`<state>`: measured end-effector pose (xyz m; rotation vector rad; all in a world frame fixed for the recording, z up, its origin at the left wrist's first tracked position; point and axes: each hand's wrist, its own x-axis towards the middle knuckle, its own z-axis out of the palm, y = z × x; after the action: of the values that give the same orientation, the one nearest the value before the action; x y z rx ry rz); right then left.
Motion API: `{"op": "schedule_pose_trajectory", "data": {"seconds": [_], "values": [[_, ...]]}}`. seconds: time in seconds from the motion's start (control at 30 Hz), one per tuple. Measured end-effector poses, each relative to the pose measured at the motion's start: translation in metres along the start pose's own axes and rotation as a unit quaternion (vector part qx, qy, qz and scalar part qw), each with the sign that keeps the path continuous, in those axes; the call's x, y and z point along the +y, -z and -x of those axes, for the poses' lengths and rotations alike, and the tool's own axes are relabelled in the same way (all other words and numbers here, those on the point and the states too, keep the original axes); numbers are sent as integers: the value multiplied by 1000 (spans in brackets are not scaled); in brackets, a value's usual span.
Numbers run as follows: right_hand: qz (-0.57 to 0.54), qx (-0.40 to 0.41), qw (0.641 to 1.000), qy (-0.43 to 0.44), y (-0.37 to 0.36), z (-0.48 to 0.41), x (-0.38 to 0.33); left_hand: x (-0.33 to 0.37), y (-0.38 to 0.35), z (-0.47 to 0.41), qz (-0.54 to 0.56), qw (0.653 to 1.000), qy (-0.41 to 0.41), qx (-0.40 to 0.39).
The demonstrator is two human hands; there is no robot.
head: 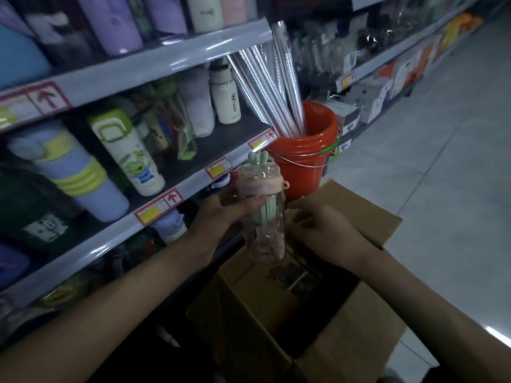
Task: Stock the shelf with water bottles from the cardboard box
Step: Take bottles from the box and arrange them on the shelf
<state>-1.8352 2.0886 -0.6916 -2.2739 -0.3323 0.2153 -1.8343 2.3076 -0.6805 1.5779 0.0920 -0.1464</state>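
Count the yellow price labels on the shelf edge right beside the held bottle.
3 labels: one left of the left hand, one beside the bottle lid, one at the far end by the orange bucket. None looks hidden.

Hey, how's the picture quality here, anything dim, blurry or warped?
Head view: dim overall, with the floor at right brightest; the shelf edge bows from wide-angle distortion; upper-left bottles are motion-smeared; the clear bottle in the left hand is fairly sharp; the cardboard box interior is deep shadow; foil rolls show glare.
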Motion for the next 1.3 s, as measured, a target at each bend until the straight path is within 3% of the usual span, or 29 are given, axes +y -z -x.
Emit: {"op": "schedule_pose_trajectory", "data": {"seconds": [0.13,0.3,0.43,0.67,1.03,1.3], "values": [[-217,-9,976,-19,-5,-7,-19,5,7,3,133,991,26,21],[-441,-30,894,-73,-10,-7,-40,17,10,10,231,971,52,19],[-483,-66,870,-80,-19,-13,-49,22,18,14,309,950,49,4],[-542,-132,825,-92,-36,-22,-66,23,34,13,319,946,42,51],[-457,-172,873,-23,-54,-36,-77,23,52,10,235,971,25,31],[-355,-16,934,39,-69,-76,-83,24,75,-2,64,981,-89,161]]}}
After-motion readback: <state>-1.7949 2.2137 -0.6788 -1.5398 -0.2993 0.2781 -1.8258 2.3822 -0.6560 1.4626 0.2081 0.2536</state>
